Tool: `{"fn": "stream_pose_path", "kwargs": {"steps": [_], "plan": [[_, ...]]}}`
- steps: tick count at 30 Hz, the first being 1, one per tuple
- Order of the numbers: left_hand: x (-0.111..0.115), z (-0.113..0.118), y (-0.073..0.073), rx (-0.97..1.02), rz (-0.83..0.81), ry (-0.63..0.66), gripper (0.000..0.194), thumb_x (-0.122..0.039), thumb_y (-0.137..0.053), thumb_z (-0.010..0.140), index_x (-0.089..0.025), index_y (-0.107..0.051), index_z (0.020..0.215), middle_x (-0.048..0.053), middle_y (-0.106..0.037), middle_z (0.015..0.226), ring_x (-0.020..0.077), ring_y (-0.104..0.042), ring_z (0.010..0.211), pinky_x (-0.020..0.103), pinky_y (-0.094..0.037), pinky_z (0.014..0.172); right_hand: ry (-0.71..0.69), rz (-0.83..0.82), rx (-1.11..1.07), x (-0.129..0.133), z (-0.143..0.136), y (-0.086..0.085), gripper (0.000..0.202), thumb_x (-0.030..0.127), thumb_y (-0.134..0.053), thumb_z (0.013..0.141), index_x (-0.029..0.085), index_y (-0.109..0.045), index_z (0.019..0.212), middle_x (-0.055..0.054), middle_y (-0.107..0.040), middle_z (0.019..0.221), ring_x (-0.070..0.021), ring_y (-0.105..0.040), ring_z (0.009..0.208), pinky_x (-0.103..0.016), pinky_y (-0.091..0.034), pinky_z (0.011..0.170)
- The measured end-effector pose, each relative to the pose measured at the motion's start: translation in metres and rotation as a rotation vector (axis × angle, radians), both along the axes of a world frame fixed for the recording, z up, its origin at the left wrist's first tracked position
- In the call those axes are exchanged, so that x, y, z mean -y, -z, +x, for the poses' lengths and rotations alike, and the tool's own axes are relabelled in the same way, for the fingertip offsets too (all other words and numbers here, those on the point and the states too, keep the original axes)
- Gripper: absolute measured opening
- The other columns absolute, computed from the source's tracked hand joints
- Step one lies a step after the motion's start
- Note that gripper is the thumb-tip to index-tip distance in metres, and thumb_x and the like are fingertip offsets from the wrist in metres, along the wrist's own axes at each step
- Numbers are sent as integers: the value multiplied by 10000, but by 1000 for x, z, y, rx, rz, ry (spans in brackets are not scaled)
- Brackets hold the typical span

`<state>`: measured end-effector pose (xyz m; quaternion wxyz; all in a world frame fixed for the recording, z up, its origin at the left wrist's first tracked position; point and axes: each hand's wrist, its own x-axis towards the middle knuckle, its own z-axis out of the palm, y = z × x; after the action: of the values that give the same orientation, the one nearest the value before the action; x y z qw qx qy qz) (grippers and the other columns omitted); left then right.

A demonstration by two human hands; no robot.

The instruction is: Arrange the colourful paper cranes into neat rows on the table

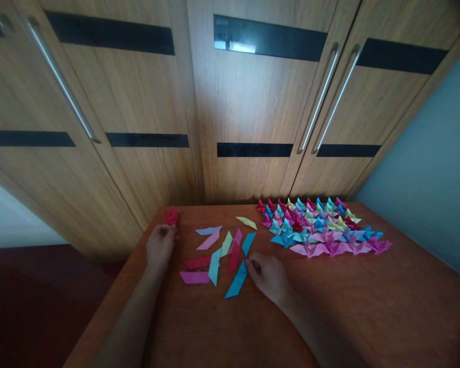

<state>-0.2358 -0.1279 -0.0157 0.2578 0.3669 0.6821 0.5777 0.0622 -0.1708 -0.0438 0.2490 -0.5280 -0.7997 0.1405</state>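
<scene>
My left hand point(161, 245) is at the table's left side, its fingers closed on the lower edge of a red folded paper piece point(171, 216). My right hand point(267, 276) is pinched at the upper end of a blue paper strip point(236, 280), which lies slanted on the table. Between the hands lie several folded strips, among them a magenta one point(194, 277), a light turquoise one point(214, 267), a red one point(233, 258), a pale green one point(226, 244) and a pink one point(209, 239). A pale yellow strip point(247, 222) lies farther back.
Rows of pointed folded paper pieces point(318, 222) in many colours stand at the back right of the brown table point(199, 332). Behind the table are wooden cabinet doors point(253, 107) with long metal handles. A pale blue wall point(425, 168) is on the right.
</scene>
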Motion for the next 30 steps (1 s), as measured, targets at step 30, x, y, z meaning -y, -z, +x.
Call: {"fn": "stream_pose_path", "kwargs": {"steps": [30], "plan": [[48, 119, -30, 254, -89, 785, 200, -349, -676, 729, -157, -654, 677, 3, -648, 649, 121, -571, 618, 212, -424, 600, -5, -478, -1031, -9, 17, -3, 378, 474, -365, 886, 171, -569, 789, -14, -613, 660, -111, -527, 512, -207, -367, 476]]}}
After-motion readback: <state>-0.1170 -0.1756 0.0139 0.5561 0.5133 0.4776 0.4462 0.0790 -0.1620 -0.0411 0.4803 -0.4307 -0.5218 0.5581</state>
